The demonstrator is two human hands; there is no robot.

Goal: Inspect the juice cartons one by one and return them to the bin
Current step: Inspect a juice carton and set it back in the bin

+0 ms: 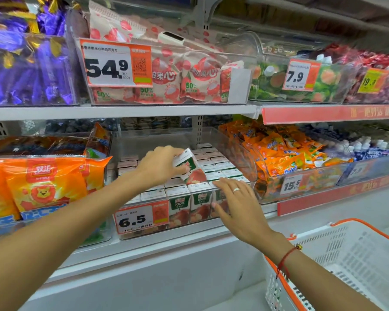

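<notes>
Left hand point(161, 164) gripping tilted juice carton point(189, 167) above bin point(245, 158), right hand point(236, 198) flat, fingers resting on packed cartons point(200, 198)

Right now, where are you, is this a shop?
Most likely a supermarket snack aisle: price tags such as the 6.5 tag, clear bins of juice cartons, and a white shopping basket.

The white basket point(346, 265) at four o'clock runs off the right and bottom edges. The left hand point(160, 164) covers part of the tilted carton point(189, 167) it grips, and the print on that carton is blurred. At two o'clock the yellow price tag point(372, 81) is too smeared to read.
</notes>
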